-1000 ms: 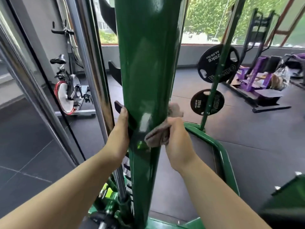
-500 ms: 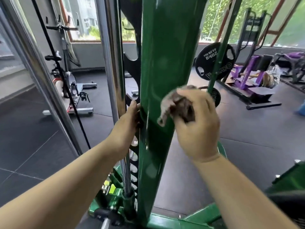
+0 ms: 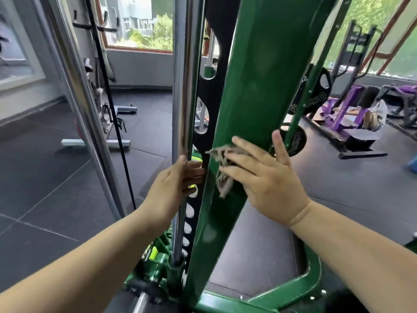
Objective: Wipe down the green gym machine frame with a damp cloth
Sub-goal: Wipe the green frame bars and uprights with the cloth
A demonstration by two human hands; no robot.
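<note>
A broad green upright (image 3: 255, 91) of the gym machine frame leans through the middle of the head view, joined to a green base rail (image 3: 282, 288) at the bottom. My right hand (image 3: 266, 177) presses a crumpled grey cloth (image 3: 222, 170) flat against the upright's front face, fingers spread and straight. My left hand (image 3: 173, 184) reaches to the upright's left edge, fingers curled round the chrome guide rod (image 3: 180, 91) and the black slotted plate (image 3: 209, 91) beside it.
Black weight plates (image 3: 313, 96) hang on a thin green post (image 3: 300, 114) to the right. A purple machine (image 3: 347, 111) stands at the far right, an exercise bike base (image 3: 99, 141) at the left. A steel column (image 3: 74, 91) and a black cable (image 3: 108, 91) run close by.
My right hand has opened from a bunched grip into flat spread fingers and slid the cloth leftward across the upright's face. The view has tilted upward; my left hand stays at the left edge.
</note>
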